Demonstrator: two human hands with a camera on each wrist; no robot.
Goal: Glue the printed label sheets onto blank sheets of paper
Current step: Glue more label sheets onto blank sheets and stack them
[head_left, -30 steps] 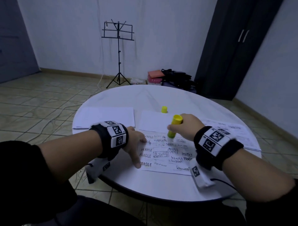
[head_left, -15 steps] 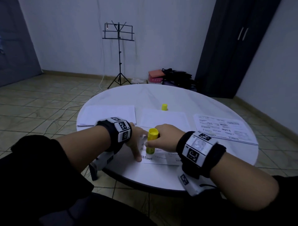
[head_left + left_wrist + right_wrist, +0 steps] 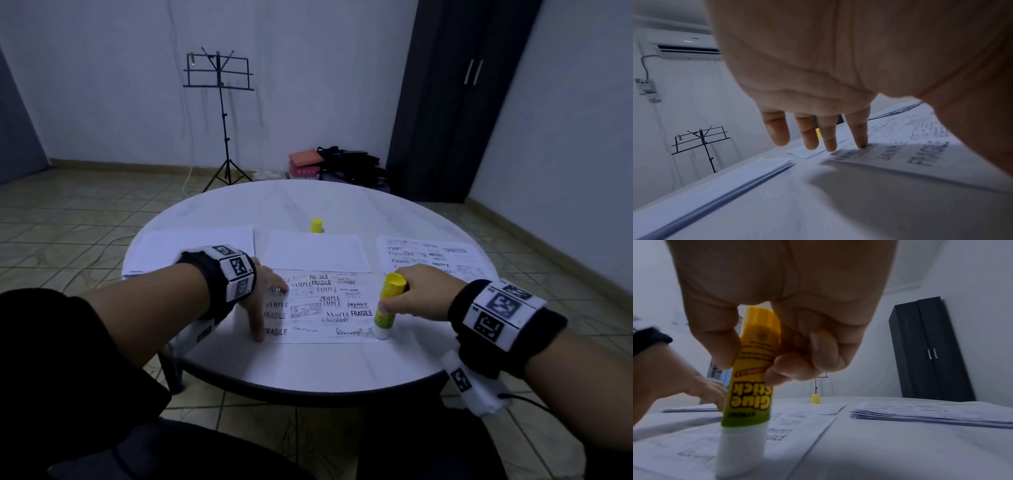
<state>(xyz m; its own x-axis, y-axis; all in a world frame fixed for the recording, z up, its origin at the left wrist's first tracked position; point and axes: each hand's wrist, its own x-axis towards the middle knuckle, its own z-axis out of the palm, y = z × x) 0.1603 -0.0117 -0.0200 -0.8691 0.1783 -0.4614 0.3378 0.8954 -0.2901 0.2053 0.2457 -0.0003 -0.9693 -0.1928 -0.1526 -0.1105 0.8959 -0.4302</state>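
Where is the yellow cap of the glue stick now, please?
In the head view the yellow cap stands alone on the round table, just beyond the far edge of the blank sheet in the middle.

Walls: I see plain white wall (image 3: 308,68), dim light.
Floor: tiled floor (image 3: 68,212), lower left.
Upper right: dark wardrobe (image 3: 455,102).
Upper left: music stand (image 3: 219,72).

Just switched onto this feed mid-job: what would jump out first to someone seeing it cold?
The yellow glue stick, gripped by the right hand, stands tip-down on the near right corner of the printed label sheet at the table's front. The left hand presses straight fingers on that sheet's left edge. Behind it a small yellow cap stands beyond a blank sheet.
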